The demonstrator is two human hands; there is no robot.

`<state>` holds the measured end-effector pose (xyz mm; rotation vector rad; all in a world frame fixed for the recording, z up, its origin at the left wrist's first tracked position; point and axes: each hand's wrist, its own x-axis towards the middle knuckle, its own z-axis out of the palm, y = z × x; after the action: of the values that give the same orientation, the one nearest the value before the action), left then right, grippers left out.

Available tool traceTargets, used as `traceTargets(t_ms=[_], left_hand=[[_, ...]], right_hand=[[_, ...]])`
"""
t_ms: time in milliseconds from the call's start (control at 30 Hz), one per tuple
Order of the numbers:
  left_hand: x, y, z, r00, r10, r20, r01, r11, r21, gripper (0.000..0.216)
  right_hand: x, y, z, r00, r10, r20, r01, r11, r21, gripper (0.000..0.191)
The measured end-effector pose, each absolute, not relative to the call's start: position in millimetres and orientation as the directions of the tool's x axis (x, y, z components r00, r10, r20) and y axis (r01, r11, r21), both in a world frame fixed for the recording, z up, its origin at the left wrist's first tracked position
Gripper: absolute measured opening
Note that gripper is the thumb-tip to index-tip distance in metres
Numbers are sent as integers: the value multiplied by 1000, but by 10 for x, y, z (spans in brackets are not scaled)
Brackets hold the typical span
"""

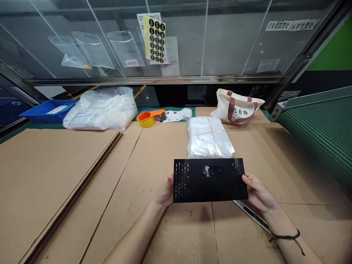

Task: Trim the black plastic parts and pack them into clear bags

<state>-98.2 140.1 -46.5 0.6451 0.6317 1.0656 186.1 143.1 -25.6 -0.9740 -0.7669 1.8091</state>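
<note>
Between my two hands I hold up a black slotted metal panel [210,187], its broad face toward me. Rows of small slots run down both its ends, and a few holes show near its top middle. My left hand [165,192] is closed on the left edge, with its fingers mostly hidden behind. On the right edge my right hand [258,192] grips, thumb on the front face. Just beyond the panel lies a banded stack of clear plastic bags [209,137]. A thin metal strip [253,216] lies on the cardboard below my right hand.
Cardboard sheets [55,176] are stacked at the left. Along the back are a blue tray [41,113], a large plastic-wrapped bundle [101,110], an orange tape dispenser [147,118], a label strip [178,114] and a cloth bag [238,108]. A green conveyor belt [321,128] runs at the right.
</note>
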Motion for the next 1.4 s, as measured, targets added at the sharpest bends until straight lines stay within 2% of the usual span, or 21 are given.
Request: traceTargets(t_ms=[167,233,400,500,600,667,733,800,867,900,933,1000,1133,1333,1400], left_hand=[[-929,1387,-396,435,882,-181,-562,423,711,79],[-909,1381,-383,409,883,-230,-526,435,731,82],[-853,1396,-386,205,946,-250,-460,318,829,89],[-859,1430,-405,13,981,-194,-419,181,890,71],[-899,1454,-414,-188,977,-100,-310,38,950,46],[-921,1450,-412,-253,967,-37,-235,-24,972,36],[-924,1428,-419,-265,961,73,-174,-122,977,36],[-909,1393,-445,-246,947,206,-150,-247,957,58],[-886,1355,-485,-209,923,323,-155,-357,921,76],[-875,1337,-506,-196,912,360,-159,-392,906,78],[-865,1320,-523,-192,904,383,-157,-413,897,75],[-848,1295,-547,-198,875,441,-111,-467,877,67],[-823,1271,-552,-213,839,501,-14,-515,857,68],[-825,1308,-544,-193,834,518,41,-520,853,70],[-849,1324,-555,-149,830,537,39,-538,842,72]], right_hand=[[1858,1411,-221,-234,923,-305,-472,-382,-795,32],[1843,1395,-223,-199,925,-322,-524,-379,-763,29],[1802,1377,-257,-111,933,-342,-602,-337,-724,27],[1768,1391,-281,-90,952,-291,-560,-290,-776,30],[1717,1403,-314,-103,979,-174,-422,-201,-884,34],[1687,1395,-340,-82,996,24,-240,3,-971,33],[1675,1366,-357,-65,965,256,-53,252,-966,24],[1681,1316,-353,-123,855,504,114,516,-849,15],[1700,1257,-326,-243,686,685,268,727,-633,23],[1710,1230,-307,-308,591,746,344,800,-492,30],[1721,1209,-286,-355,518,778,412,834,-367,35],[1739,1186,-245,-390,462,797,512,828,-229,40],[1770,1207,-209,-385,417,823,588,798,-129,42],[1788,1261,-182,-431,395,811,578,811,-88,38],[1806,1269,-132,-442,405,800,554,825,-112,36]])
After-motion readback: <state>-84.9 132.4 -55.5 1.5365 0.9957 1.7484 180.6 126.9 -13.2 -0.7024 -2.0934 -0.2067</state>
